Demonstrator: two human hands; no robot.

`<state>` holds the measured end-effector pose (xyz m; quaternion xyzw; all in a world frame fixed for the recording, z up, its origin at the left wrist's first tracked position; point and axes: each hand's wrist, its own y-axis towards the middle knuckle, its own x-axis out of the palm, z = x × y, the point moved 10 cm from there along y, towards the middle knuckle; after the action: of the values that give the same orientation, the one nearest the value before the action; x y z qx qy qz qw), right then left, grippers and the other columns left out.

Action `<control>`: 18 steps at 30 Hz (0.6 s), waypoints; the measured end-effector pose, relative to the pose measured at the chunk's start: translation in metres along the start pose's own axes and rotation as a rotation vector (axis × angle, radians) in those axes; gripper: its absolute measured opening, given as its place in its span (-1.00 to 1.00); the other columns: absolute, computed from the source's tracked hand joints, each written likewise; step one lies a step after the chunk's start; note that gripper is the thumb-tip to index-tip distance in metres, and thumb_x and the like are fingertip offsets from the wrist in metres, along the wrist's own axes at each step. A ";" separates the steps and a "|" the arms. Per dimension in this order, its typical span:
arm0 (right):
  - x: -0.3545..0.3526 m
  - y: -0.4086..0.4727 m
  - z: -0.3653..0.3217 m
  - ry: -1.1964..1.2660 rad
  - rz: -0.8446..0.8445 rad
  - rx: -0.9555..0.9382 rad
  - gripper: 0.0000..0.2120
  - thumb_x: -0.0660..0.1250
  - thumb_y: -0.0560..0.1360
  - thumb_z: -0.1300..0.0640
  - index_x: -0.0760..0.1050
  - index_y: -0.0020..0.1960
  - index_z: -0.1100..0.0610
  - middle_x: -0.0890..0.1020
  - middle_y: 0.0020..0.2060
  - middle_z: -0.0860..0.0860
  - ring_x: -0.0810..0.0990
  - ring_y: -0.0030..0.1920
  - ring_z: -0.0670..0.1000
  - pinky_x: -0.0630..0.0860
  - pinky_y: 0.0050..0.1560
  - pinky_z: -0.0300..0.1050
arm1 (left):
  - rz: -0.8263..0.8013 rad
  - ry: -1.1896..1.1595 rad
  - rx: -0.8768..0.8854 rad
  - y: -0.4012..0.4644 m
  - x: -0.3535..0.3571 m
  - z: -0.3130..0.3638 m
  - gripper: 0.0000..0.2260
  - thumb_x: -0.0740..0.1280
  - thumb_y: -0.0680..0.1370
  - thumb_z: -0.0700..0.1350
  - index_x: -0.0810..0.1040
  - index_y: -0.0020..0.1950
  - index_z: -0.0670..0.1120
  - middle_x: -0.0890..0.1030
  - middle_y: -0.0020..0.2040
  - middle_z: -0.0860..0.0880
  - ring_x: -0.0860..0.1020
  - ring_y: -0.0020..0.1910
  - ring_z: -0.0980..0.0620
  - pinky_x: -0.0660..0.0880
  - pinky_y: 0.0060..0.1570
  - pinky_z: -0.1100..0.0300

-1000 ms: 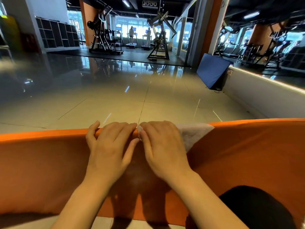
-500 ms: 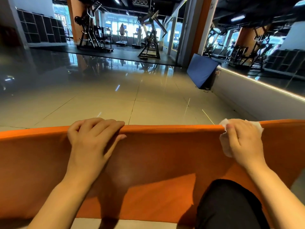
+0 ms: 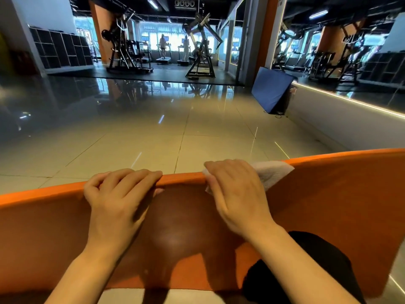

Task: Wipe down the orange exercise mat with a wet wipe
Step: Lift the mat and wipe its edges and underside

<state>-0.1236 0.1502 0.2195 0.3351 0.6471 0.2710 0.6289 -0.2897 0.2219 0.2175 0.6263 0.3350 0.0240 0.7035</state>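
Glossy gym floor tiles (image 3: 140, 148) stretch ahead. Left hand (image 3: 118, 194) curls over the orange exercise mat (image 3: 328, 205) edge. Right hand (image 3: 238, 194) presses a wet wipe (image 3: 271, 172) there, fingers bent round it.

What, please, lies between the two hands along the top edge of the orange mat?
In the head view, only a bare stretch of the orange mat's top edge separates the left hand from the right hand, which presses the white wipe.

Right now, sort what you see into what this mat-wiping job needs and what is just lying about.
Job:
orange mat, held on edge
wet wipe, draped over its top edge
left hand, gripping that edge
right hand, holding the wipe on the edge

Lying about:
blue mat leaning on the wall
gym machines
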 end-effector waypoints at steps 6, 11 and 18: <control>-0.059 -0.045 0.136 -0.207 0.017 0.236 -0.58 0.02 0.64 0.01 0.59 -0.01 0.21 0.64 -0.12 0.15 0.57 -0.06 0.21 0.32 0.05 0.04 | -0.010 -0.027 0.014 -0.003 -0.007 0.002 -0.75 0.31 0.57 0.00 0.70 0.09 -0.08 0.70 0.01 -0.03 0.51 0.03 -0.05 0.15 0.11 0.11; -0.075 -0.059 0.163 -0.095 0.123 0.418 -0.51 -0.05 0.63 -0.02 0.60 -0.06 0.20 0.62 -0.09 0.10 0.54 0.01 0.15 0.22 0.31 -0.03 | -0.010 -0.025 -0.008 -0.004 -0.009 0.003 -0.75 0.31 0.56 0.00 0.70 0.09 -0.08 0.69 0.00 -0.03 0.51 0.03 -0.05 0.14 0.04 0.03; -0.029 -0.028 0.049 0.028 0.252 0.372 -0.62 0.06 0.60 0.09 0.62 0.13 0.19 0.65 -0.11 0.09 0.54 -0.01 0.11 0.24 0.27 0.05 | 0.004 -0.020 -0.011 -0.004 -0.011 0.004 -0.77 0.32 0.56 -0.03 0.70 0.09 -0.09 0.69 0.00 -0.04 0.51 0.03 -0.05 0.12 0.04 0.04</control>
<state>-0.0778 0.1064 0.2132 0.5198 0.6475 0.2280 0.5085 -0.2979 0.2126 0.2187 0.6234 0.3264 0.0209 0.7102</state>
